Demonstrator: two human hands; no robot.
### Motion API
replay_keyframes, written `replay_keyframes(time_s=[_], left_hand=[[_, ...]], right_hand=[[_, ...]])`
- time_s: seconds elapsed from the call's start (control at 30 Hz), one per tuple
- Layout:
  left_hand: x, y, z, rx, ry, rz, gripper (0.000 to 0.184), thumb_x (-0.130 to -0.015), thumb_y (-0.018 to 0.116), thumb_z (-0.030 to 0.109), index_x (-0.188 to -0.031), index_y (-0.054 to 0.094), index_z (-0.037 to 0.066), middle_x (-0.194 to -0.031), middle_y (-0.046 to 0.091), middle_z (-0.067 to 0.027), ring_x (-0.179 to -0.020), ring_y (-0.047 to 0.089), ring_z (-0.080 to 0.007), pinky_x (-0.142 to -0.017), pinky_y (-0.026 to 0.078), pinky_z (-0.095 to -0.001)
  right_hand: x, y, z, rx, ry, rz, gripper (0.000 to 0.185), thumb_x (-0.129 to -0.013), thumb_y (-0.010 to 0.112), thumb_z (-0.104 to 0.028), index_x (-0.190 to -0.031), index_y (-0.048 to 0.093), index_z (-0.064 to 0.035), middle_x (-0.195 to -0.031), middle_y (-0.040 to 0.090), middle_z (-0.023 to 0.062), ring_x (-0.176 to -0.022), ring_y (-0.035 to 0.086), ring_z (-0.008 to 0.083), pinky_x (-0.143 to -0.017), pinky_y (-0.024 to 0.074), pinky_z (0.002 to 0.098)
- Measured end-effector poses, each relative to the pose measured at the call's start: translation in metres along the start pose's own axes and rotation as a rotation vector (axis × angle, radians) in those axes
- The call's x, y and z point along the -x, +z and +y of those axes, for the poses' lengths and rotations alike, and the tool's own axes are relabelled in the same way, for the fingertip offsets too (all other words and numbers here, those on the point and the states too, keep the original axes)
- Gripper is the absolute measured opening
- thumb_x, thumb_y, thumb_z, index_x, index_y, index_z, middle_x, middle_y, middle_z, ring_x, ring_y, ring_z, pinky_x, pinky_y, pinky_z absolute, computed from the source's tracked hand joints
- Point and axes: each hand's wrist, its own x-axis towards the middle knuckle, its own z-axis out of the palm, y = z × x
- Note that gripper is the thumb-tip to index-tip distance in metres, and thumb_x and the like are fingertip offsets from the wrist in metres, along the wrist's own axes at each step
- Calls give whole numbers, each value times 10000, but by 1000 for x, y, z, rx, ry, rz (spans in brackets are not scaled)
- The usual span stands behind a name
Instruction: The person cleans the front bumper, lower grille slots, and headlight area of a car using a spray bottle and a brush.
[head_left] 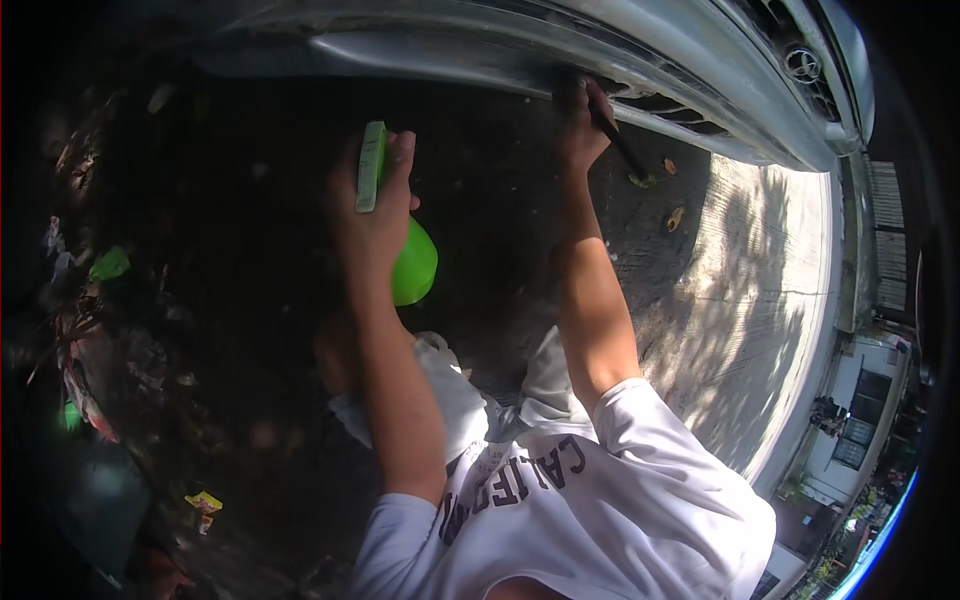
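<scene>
My left hand [375, 195] is wrapped round the neck of a bright green spray bottle [415, 270]. The bottle's pale green spray head points up and away from me, apart from the car. On the right, my right hand [585, 130] grips a dark-handled brush [626, 152], with the handle sticking out toward the lower right. Its dark, blurred head is up at the lower edge of the silver car bumper [440, 62]; bristles cannot be made out.
The car's grille [800, 65] is at top right. Sunlit concrete [750, 300] lies to the right, with dry leaves [675, 218] nearby. At left, litter includes a green scrap [110, 264] and a yellow wrapper [204, 502]. A house front [855, 420] stands far right.
</scene>
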Motion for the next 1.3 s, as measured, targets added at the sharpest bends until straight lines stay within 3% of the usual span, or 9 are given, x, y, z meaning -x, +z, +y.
replay_keyframes(time_s=[0.07, 0.13, 0.27, 0.37, 0.4, 0.6, 0.73, 1.07, 1.3], left_hand=[[-1, 1, 0, -12, -8, -8, 353, -928, 687, 358, -1005, 661, 15, -897, 671, -49, -551, 556, -96, -531, 471, -253], [-5, 2, -3, 30, 52, -15, 352, -928, 688, 355, -1002, 657, 12, -909, 673, -52, -552, 555, -97, -533, 473, -249], [-1, -7, 3, 48, 35, 26, 352, -928, 689, 354, -1000, 653, 12, -905, 669, -53, -550, 557, -99, -533, 479, -251], [6, -16, 8, 29, -11, 71, 364, -930, 683, 364, -1000, 648, 9, -902, 669, -53, -547, 564, -102, -532, 487, -257], [6, -20, 6, 23, -14, 80, 364, -930, 683, 364, -1000, 648, 9, -902, 669, -53, -547, 564, -102, -532, 487, -257], [2, -43, -7, 122, 28, 219, 313, -918, 710, 312, -987, 647, 13, -755, 611, -32, -540, 578, -101, -496, 486, -238], [0, -50, -10, 109, 40, 247, 363, -939, 672, 360, -1026, 661, 8, -932, 684, -57, -544, 567, -107, -540, 465, -248], [-8, -48, -8, 135, -56, 248, 364, -911, 705, 370, -1008, 666, 20, -835, 655, -40, -551, 584, -113, -538, 480, -260], [-5, -32, -8, 135, 45, 216, 342, -905, 717, 347, -993, 661, 22, -745, 617, -17, -530, 574, -105, -523, 464, -255]], right_hand=[[21, 31, -10, -400, 318, -144, 199, -942, 632, -131, -1037, 691, 34, -863, 655, 37, -757, 571, 103, -707, 468, 253], [48, 52, -37, -288, 339, -343, 187, -929, 656, -124, -1038, 698, 21, -852, 642, 28, -792, 588, 124, -749, 477, 263], [25, 18, -9, -39, 6, -74, 175, -924, 666, -123, -1004, 708, 27, -848, 623, 35, -786, 582, 130, -754, 485, 294], [26, 6, -23, 9, 91, -168, 143, -910, 679, -123, -1002, 722, -24, -912, 626, 79, -868, 577, 161, -792, 474, 320], [35, 26, -10, 109, -88, -199, 134, -894, 690, -114, -994, 723, -32, -906, 629, 95, -892, 573, 196, -820, 463, 326], [109, 165, -63, -114, -34, -323, 106, -864, 734, -125, -958, 732, -76, -903, 607, 102, -895, 591, 227, -851, 473, 340], [71, 85, -35, 153, -213, -237, 104, -845, 716, -82, -928, 716, -18, -923, 636, 108, -865, 606, 228, -830, 488, 356], [102, 161, -66, -483, 326, -483, 189, -933, 630, -79, -1093, 647, 21, -981, 667, 81, -847, 637, 163, -807, 538, 305], [93, 141, -32, -438, 163, -412, 171, -958, 611, -84, -1091, 609, 24, -975, 655, 86, -797, 622, 153, -745, 515, 288]])
